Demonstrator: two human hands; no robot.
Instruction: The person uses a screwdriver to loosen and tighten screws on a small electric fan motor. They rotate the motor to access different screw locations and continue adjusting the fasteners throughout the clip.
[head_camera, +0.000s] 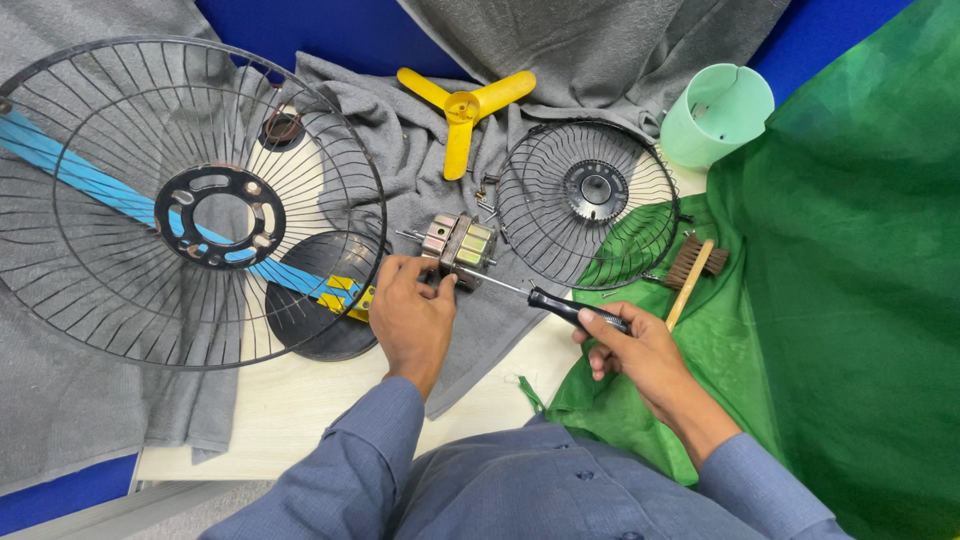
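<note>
A small metal fan motor (459, 245) lies on a grey cloth (400, 150) at the table's middle. My left hand (410, 315) holds the motor's near side steady. My right hand (635, 350) grips a black-handled screwdriver (560, 305), and its thin shaft reaches left to the motor's lower right corner. A few loose screws (487, 205) lie just behind the motor.
A large black wire fan guard (190, 200) lies at the left over a blue strip, with a black round plate (320, 300) under its edge. A smaller guard (590, 200), a yellow three-blade propeller (462, 108), a pale green housing (715, 115), a wooden brush (692, 272) and green cloth (850, 300) lie at the right.
</note>
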